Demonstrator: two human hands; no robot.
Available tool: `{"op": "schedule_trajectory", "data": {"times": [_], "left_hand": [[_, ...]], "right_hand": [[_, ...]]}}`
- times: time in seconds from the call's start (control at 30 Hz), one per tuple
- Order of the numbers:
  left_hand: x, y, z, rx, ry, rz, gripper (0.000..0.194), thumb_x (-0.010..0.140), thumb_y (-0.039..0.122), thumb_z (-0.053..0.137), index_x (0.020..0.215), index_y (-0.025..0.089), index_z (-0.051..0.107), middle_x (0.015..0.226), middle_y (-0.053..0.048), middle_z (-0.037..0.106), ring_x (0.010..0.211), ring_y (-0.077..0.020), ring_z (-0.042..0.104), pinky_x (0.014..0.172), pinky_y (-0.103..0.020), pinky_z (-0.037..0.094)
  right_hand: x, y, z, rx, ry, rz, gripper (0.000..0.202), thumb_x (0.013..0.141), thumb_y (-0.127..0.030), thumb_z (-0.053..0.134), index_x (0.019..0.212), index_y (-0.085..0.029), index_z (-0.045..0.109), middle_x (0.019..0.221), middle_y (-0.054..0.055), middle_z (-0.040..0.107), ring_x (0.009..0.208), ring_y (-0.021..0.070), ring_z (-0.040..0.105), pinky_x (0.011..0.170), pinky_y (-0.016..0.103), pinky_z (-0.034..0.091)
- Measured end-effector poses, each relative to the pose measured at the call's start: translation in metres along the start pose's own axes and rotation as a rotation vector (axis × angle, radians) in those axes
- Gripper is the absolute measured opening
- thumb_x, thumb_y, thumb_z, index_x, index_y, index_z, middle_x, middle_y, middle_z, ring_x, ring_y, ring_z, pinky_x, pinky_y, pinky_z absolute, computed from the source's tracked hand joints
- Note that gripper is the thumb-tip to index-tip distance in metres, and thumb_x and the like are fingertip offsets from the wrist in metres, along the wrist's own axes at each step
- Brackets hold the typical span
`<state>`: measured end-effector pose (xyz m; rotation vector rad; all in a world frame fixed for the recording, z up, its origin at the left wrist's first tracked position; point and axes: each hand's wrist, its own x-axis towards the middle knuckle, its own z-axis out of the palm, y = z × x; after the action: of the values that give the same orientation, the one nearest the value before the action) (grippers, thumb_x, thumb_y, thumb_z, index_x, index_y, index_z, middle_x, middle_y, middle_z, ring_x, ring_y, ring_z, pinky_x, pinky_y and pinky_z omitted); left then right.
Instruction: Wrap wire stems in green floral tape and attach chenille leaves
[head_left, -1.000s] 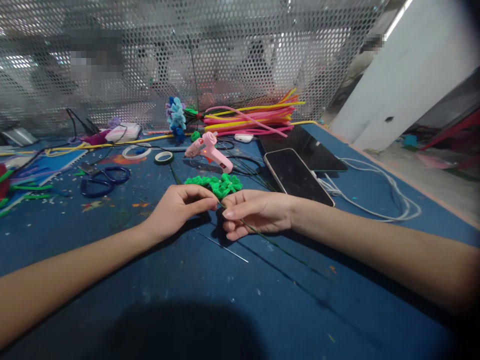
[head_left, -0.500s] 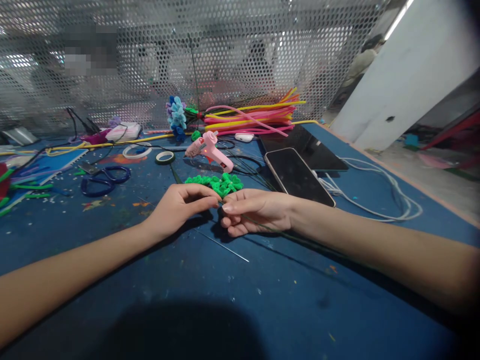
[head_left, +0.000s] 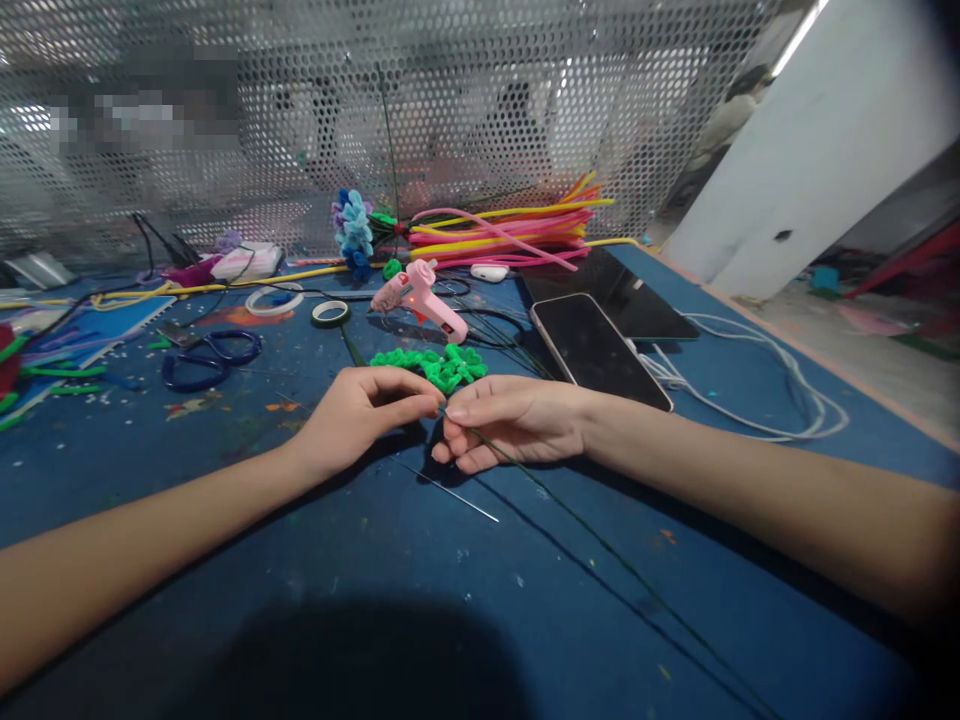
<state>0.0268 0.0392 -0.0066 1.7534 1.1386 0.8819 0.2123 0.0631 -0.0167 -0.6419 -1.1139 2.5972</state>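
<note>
My left hand [head_left: 375, 410] and my right hand [head_left: 510, 420] meet fingertip to fingertip above the blue table [head_left: 360, 600]. Both pinch a thin green wire [head_left: 592, 535], which runs from the fingertips under the right palm toward the lower right. Just behind the fingers lie green fuzzy flower shapes [head_left: 454, 368]; whether the wire joins them is hidden. A roll of dark green tape [head_left: 330, 314] stands beyond my left hand, its loose strip leading down toward that hand. Below the fingers a thin silvery rod [head_left: 457, 496] rests on the table.
A pink glue gun [head_left: 424, 300] stands behind the flowers. Blue-handled pliers [head_left: 206, 362] lie left, a phone [head_left: 596, 350] and white cable [head_left: 795, 390] right. Pink and yellow pipe cleaners [head_left: 502, 238] and a blue flower bunch [head_left: 352, 232] lie by the perforated metal screen [head_left: 465, 110].
The green wire's long end has swung away from my right forearm and down, now crossing the open table at lower right. My right fingers have shifted slightly; my left hand is nearly still.
</note>
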Motion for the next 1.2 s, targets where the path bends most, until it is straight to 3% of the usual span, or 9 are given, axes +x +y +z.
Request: {"op": "schedule_trajectory", "data": {"times": [0.27,0.43,0.6,0.8,1.0,1.2], "left_hand": [[0.0011,0.0002,0.0003,0.051,0.020,-0.004,0.015,0.071,0.030,0.063,0.071,0.016,0.068,0.072,0.000,0.068,0.066,-0.0120,0.058,0.066,-0.022,0.046],[0.0015,0.0008,-0.0009,0.085,0.010,-0.005,0.017,0.072,0.032,0.063,0.071,0.016,0.068,0.070,-0.001,0.068,0.066,-0.0135,0.059,0.067,-0.024,0.046],[0.0015,-0.0004,-0.0003,0.039,0.010,-0.008,0.015,0.071,0.030,0.064,0.075,0.016,0.067,0.075,-0.002,0.069,0.068,-0.0136,0.061,0.069,-0.024,0.048],[0.0022,-0.0020,0.0001,-0.012,0.037,-0.012,0.015,0.069,0.028,0.066,0.076,0.015,0.065,0.075,-0.001,0.068,0.069,-0.0128,0.061,0.069,-0.023,0.048],[0.0012,0.0000,-0.0014,0.034,0.016,0.009,0.016,0.074,0.030,0.061,0.071,0.015,0.065,0.071,0.000,0.066,0.067,-0.0115,0.057,0.068,-0.022,0.045],[0.0014,0.0008,-0.0004,-0.004,-0.004,-0.016,0.016,0.072,0.029,0.062,0.066,0.015,0.064,0.065,0.001,0.063,0.061,-0.0102,0.054,0.063,-0.022,0.044]], "right_hand": [[0.0010,0.0002,0.0019,-0.004,0.050,-0.007,0.024,0.057,-0.017,0.078,0.055,-0.009,0.055,0.052,-0.002,0.058,0.058,0.0062,0.060,0.060,0.017,0.053],[0.0006,-0.0005,-0.0009,-0.026,-0.003,-0.007,0.023,0.068,-0.026,0.072,0.064,-0.008,0.059,0.059,0.001,0.059,0.071,0.0118,0.064,0.063,0.020,0.055],[-0.0002,0.0000,-0.0017,-0.029,-0.051,-0.008,0.015,0.080,-0.018,0.060,0.071,-0.006,0.061,0.067,0.003,0.061,0.079,0.0132,0.065,0.067,0.019,0.054],[-0.0003,0.0016,-0.0040,-0.019,-0.113,-0.033,0.015,0.084,-0.019,0.054,0.077,-0.007,0.060,0.068,0.003,0.061,0.081,0.0148,0.065,0.068,0.021,0.054],[0.0001,0.0018,-0.0037,-0.010,-0.088,-0.044,0.010,0.081,-0.019,0.058,0.082,-0.009,0.062,0.066,0.001,0.061,0.082,0.0139,0.065,0.068,0.021,0.054],[0.0009,0.0034,0.0024,-0.034,0.056,-0.013,0.011,0.070,-0.016,0.069,0.069,-0.007,0.064,0.068,0.004,0.066,0.056,0.0041,0.060,0.059,0.014,0.052]]}}
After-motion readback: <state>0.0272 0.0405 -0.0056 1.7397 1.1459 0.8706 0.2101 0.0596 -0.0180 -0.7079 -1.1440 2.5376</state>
